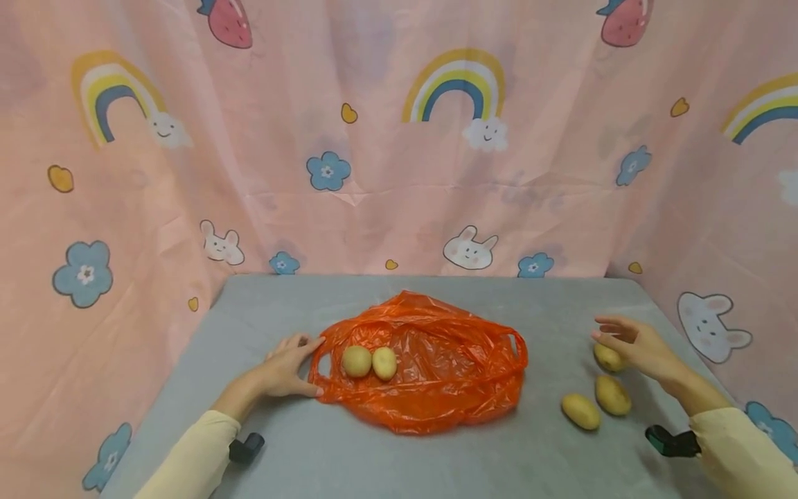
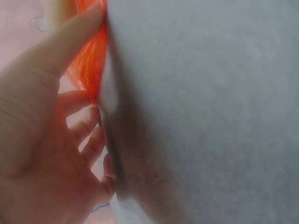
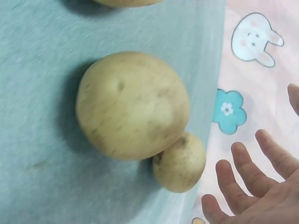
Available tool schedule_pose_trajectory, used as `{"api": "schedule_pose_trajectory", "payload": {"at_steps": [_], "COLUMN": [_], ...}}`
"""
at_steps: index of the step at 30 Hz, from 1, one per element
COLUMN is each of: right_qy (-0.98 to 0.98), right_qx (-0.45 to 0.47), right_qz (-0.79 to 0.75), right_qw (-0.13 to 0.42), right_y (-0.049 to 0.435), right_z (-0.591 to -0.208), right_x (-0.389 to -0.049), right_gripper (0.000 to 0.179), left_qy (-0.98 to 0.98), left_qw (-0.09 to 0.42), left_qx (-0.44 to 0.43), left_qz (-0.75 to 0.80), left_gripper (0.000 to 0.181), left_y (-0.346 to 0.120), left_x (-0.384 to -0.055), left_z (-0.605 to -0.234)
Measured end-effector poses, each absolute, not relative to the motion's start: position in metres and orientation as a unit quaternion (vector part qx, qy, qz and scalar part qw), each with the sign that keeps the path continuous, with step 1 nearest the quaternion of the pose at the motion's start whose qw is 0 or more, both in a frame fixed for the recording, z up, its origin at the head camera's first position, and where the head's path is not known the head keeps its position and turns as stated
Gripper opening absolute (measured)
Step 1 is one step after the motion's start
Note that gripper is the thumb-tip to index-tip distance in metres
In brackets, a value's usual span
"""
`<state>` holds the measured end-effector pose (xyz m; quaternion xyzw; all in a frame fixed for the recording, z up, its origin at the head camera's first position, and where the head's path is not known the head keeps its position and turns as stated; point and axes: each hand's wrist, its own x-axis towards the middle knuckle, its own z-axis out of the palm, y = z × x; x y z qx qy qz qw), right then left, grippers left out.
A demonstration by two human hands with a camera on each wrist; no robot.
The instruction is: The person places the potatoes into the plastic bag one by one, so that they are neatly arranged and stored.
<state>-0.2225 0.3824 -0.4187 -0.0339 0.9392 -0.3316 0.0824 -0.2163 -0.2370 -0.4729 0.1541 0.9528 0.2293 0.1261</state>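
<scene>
A crumpled orange plastic bag (image 1: 430,409) lies mouth up on the grey table. Two potatoes sit side by side in its left part, a rounder one (image 1: 357,362) and a smaller one (image 1: 384,364). My left hand (image 1: 289,367) touches the bag's left end, thumb and fingers spread apart near the handle; its thumb (image 2: 70,39) rests against the orange film. To the right, my right hand (image 1: 645,350) hovers by the farthest of three loose potatoes (image 1: 607,357), partly covering it. Its fingers (image 3: 252,170) are spread and hold nothing. Nearer lie two more potatoes, one (image 1: 613,396) beside another (image 1: 581,412).
The grey table (image 1: 262,443) is bordered at the back and sides by a pink printed curtain (image 1: 386,222). The bag's right handle loop (image 1: 522,350) points toward the loose potatoes. Dark wrist devices (image 1: 246,449) show at both sleeves.
</scene>
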Motion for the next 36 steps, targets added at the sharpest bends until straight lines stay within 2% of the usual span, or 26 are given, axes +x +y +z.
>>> {"api": "schedule_pose_trajectory", "payload": {"at_steps": [20, 28, 36], "right_qy": [0.953, 0.951, 0.949], "right_qx": [-0.012, 0.004, 0.039], "right_qz": [-0.296, -0.296, -0.285], "right_qw": [0.071, 0.093, 0.131], "right_y": [0.413, 0.413, 0.413], "right_z": [-0.432, -0.44, -0.44], "right_x": [-0.215, -0.221, -0.228], "right_gripper": [0.072, 0.085, 0.081], "left_qy": [0.953, 0.954, 0.955], "left_qw": [0.12, 0.121, 0.122], "left_qx": [0.157, 0.153, 0.151], "left_qz": [0.229, 0.226, 0.226], "left_gripper": [0.103, 0.103, 0.103], "left_y": [-0.235, -0.236, -0.235], "left_x": [-0.214, -0.215, -0.215], "left_z": [-0.471, -0.474, -0.475]}}
